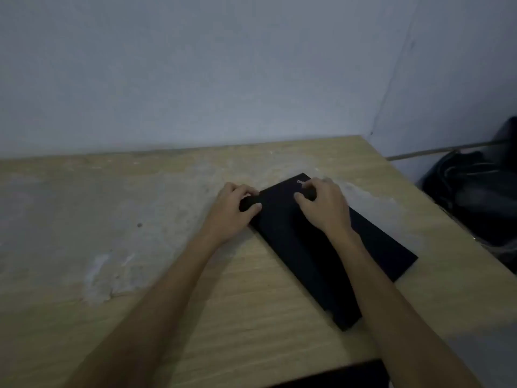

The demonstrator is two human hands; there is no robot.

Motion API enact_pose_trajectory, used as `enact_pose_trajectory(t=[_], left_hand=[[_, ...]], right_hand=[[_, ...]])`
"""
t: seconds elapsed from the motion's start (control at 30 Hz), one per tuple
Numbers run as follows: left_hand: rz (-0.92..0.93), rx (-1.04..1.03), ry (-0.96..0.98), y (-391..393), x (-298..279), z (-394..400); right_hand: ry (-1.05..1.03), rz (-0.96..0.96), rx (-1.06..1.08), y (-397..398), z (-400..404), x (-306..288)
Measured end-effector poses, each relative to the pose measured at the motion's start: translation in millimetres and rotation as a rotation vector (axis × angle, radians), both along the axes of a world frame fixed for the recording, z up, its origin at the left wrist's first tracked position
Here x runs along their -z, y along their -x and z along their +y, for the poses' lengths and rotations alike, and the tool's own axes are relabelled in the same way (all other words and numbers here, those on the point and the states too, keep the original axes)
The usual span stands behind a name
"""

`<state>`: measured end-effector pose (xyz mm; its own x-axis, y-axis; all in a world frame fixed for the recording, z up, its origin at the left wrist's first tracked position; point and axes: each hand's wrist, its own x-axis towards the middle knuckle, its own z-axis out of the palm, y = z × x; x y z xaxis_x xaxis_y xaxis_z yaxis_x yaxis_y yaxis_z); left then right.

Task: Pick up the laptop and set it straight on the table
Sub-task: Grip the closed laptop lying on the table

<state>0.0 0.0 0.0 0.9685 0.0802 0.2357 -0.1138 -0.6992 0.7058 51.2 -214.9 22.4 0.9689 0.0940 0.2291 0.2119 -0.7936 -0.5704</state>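
The laptop (321,247), black and closed, lies askew on the wooden table (167,275), toward its right side. The left hand (232,211) curls around the laptop's far-left corner, thumb on the lid. The right hand (324,205) rests on the lid near the far corner, fingers bent, grasping nothing.
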Motion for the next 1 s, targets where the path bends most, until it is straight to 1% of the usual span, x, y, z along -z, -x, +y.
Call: enact_pose_trajectory(t=[0.07, 0.13, 0.2, 0.27, 0.4, 0.5, 0.73, 0.87, 1.0], left_hand=[[0.061, -0.053, -0.102, -4, 2, -10], [0.091, -0.087, -0.198, -6, 5, -19], [0.078, -0.119, -0.239, -9, 5, -26], [0.073, -0.161, -0.233, -13, 4, -28], [0.085, -0.195, -0.247, -19, 8, -29], [0.081, -0.199, -0.225, -21, 9, -28], [0.065, -0.231, -0.084, -17, 7, -22], [-0.013, -0.232, 0.054, -16, 1, -21], [-0.068, -0.239, 0.097, -15, -3, -17]], right_hand=[[0.143, 0.032, 0.099, -3, -9, 3], [0.23, 0.068, 0.16, -5, -13, 8], [0.252, 0.122, 0.185, -10, -12, 12], [0.269, 0.155, 0.198, -14, -11, 13], [0.266, 0.124, 0.227, -21, -10, 15], [0.227, 0.153, 0.245, -26, -13, 15], [0.127, 0.199, 0.238, -35, -13, 12], [0.147, 0.191, 0.232, -37, -8, 3], [0.158, 0.192, 0.178, -46, -10, -11]])
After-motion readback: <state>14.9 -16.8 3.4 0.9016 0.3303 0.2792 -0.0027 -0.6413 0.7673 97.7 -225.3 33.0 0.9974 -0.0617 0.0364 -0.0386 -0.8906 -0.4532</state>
